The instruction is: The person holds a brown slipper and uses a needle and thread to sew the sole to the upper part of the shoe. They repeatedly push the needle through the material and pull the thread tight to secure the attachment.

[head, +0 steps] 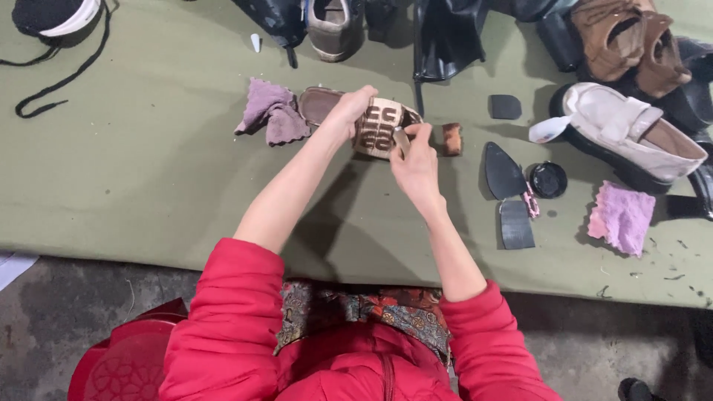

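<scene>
Matt olive-green cloth over the table point(148, 186), smooth, faintly speckled with dark scraps at lower right. At frame centre, a beige slipper point(375, 126) of soft woven-looking fabric with brown patterning, matt, gripped by the left hand point(349, 110). Something small, pale and slightly shiny pinched in the right hand point(416, 160); material unclear. 2 fluffy towelling rags: mauve point(271, 111) left of the slipper, pink point(622, 217) at right. Glossy cream leather on the loafer point(631, 130), with a black rubbery sole. Brown suede-like nap on the shoes point(631, 44) at upper right. Flat black rubber sole pieces point(505, 171), matt. Shiny red puffy nylon on the jacket sleeves point(223, 319).
</scene>
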